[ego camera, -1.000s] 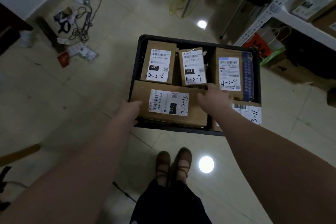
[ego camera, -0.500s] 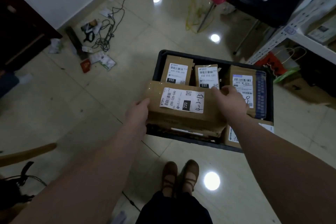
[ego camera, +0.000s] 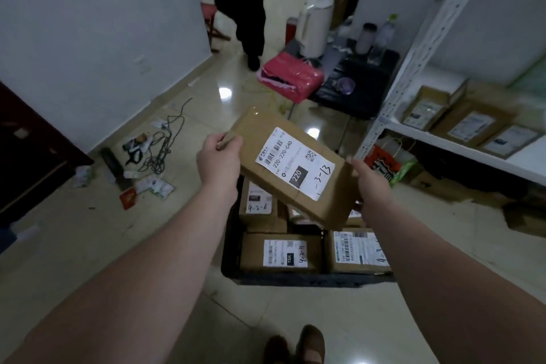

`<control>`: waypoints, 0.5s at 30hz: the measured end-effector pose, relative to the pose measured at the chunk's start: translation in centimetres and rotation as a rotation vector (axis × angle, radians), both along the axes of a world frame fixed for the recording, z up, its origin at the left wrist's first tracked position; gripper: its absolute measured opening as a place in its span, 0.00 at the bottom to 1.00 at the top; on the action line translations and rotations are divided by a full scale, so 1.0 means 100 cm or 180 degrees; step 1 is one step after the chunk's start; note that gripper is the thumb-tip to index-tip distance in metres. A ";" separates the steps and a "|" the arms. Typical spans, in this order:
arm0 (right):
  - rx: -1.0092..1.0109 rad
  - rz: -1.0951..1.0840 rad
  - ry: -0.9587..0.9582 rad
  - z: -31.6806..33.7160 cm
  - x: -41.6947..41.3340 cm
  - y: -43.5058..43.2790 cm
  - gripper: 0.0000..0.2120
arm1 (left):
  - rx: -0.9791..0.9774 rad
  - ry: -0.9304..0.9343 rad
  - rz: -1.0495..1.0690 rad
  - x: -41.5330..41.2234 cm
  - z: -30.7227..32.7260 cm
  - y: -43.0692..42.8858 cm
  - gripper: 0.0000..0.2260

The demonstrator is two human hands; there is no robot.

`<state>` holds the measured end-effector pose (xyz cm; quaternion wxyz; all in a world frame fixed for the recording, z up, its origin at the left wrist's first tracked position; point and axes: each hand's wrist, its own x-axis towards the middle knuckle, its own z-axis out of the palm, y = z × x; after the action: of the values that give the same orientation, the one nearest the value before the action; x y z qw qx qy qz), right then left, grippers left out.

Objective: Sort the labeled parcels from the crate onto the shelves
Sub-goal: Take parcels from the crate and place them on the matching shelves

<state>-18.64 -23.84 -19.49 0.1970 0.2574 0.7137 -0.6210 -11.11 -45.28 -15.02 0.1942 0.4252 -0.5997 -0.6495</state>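
Holding noted: one brown cardboard parcel [ego camera: 292, 168] is in the air above the far half of the black crate [ego camera: 232, 245], clear of it and tilted, with its right end lower and nearer. It is a flat rectangular box with taped edges and a white shipping label on the upper face.

Grip: the left hand [ego camera: 218, 156] has its fingers curled round the parcel's far-left corner. The right hand [ego camera: 369, 183] clasps the opposite end with the thumb on the upper edge; the fingers beneath are hidden.

Crate: it stands on the tiled floor and contains more brown parcels lying flat, labels up.
- Far-left parcel [ego camera: 258, 204].
- Near-left parcel [ego camera: 283, 251].
- Near-right parcel [ego camera: 357, 251].
- More cardboard shows beneath the held parcel, mostly covered.

Right of the crate stands a white metal shelf [ego camera: 461, 151] carrying several labelled cardboard boxes [ego camera: 472, 124].

Writing:
- Held parcel: barcode, "220-220-C40", "220" in white on a black block, a QR code, and handwritten "-3-13". The leading figure is not legible.
- Far-left parcel: handwritten "4-2-6".
- Near-left parcel: a black block and handwriting beginning "4-2-"; the rest is unclear.
- Near-right parcel: barcodes and a handwritten "4"; the remainder is cut off by the right forearm.
- Shelf box labels: too blurred to read.
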 end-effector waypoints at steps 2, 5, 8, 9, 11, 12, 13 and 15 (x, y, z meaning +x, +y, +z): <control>-0.0134 -0.0139 0.0012 0.017 0.001 0.019 0.21 | -0.0040 0.0179 -0.0236 -0.013 0.023 0.014 0.09; -0.0222 -0.0340 -0.0036 0.041 0.010 0.053 0.22 | 0.0047 0.0380 -0.0636 -0.033 0.054 0.042 0.05; -0.0351 -0.0430 -0.0052 0.063 0.023 0.092 0.21 | 0.0159 0.0541 -0.1075 -0.050 0.079 0.076 0.04; -0.0383 -0.0464 -0.0047 0.071 0.027 0.106 0.21 | 0.0216 0.0596 -0.1248 -0.056 0.085 0.089 0.04; -0.0373 -0.0525 -0.0021 0.083 0.036 0.135 0.22 | 0.0313 0.0703 -0.1574 -0.066 0.096 0.116 0.05; -0.0356 -0.0541 -0.0008 0.089 0.040 0.150 0.22 | 0.0333 0.0742 -0.1719 -0.071 0.102 0.131 0.05; -0.0347 -0.0567 0.0002 0.095 0.044 0.165 0.23 | 0.0332 0.0760 -0.1862 -0.075 0.108 0.146 0.05; -0.0358 -0.0637 0.0052 0.104 0.053 0.196 0.26 | 0.0364 0.0789 -0.2109 -0.081 0.120 0.176 0.06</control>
<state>-13.34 -4.28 -9.06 0.1424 0.3108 0.6500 -0.6787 -19.24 -27.67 -2.97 0.0202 0.1358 -0.6396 -0.7563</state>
